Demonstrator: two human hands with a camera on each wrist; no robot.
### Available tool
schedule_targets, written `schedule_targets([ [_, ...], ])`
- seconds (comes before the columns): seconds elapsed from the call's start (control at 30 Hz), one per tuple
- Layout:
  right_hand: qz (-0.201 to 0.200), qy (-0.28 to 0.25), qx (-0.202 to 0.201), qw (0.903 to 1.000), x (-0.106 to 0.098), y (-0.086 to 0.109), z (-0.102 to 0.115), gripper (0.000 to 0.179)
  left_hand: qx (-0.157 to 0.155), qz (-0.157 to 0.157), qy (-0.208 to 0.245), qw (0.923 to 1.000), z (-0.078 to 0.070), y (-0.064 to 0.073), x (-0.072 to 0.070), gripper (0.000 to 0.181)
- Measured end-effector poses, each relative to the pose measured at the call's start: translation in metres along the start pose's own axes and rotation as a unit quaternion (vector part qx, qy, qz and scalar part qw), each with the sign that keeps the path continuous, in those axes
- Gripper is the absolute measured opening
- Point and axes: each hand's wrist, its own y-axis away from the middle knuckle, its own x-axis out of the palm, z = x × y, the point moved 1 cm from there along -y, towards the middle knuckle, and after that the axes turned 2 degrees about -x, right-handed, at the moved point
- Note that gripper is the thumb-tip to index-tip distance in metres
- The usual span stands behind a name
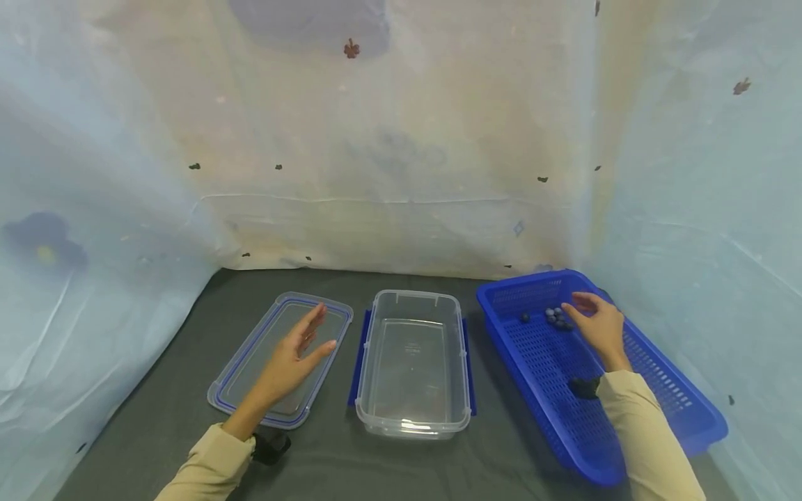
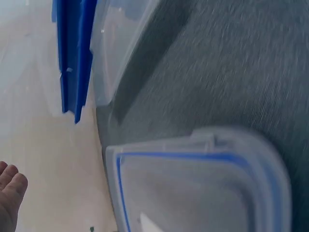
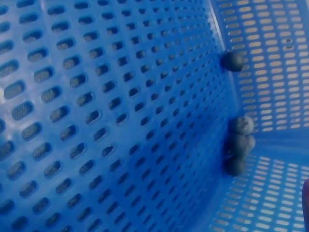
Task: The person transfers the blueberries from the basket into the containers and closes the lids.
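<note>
My right hand (image 1: pixel 598 327) reaches into a blue perforated basket (image 1: pixel 532 369), thumb and fingers apart. Just left of its fingertips lies a small cluster of blueberries (image 1: pixel 554 316) on the basket floor, with a single blueberry (image 1: pixel 525 318) farther left. In the right wrist view the clustered blueberries (image 3: pixel 237 145) sit against the basket's far wall, and only a sliver of a finger shows at the right edge. My left hand (image 1: pixel 288 362) hovers over a clear lid (image 1: pixel 260 348) with a blue seal, thumb spread from the fingers, holding nothing.
Between lid and basket stands a clear plastic container (image 1: pixel 410 376) with blue side clasps (image 1: pixel 359 362) folded outward. A dark grey cloth (image 1: pixel 351 466) covers the table. Pale patterned sheeting (image 1: pixel 401 139) hangs behind and along both sides.
</note>
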Motion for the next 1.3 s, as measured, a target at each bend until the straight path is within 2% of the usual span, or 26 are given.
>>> schedule_targets([
  [0.17,0.024,0.007,0.013,0.9996,0.002,0.0,-0.008,0.039,0.01,0.012,0.033,0.9993,0.001,0.004,0.014,0.07],
  [0.37,0.064,0.012,0.029,0.9975,0.007,0.002,-0.023,0.038,0.015,0.044,0.063,0.9969,0.007,0.006,0.034,0.074],
  [0.57,0.068,0.015,0.041,0.9968,0.01,0.009,-0.029,0.032,-0.007,0.063,0.05,0.9967,0.012,0.008,0.047,0.081],
  [0.73,0.078,0.022,0.041,0.9959,0.017,0.008,-0.032,0.034,0.012,0.068,0.028,0.9972,0.015,0.011,0.055,0.088],
  [0.83,0.085,0.029,0.04,0.9952,0.02,0.006,-0.035,0.034,0.012,0.076,0.015,0.9969,0.015,0.016,0.061,0.093],
  [1.03,0.093,0.034,0.032,0.9945,0.026,0.006,-0.039,0.034,0.01,0.075,0.027,0.9967,0.015,0.024,0.072,0.104],
  [1.3,0.084,0.037,0.04,0.995,0.036,0.007,-0.04,0.032,0.015,0.077,0.022,0.9967,0.018,0.025,0.082,0.116],
])
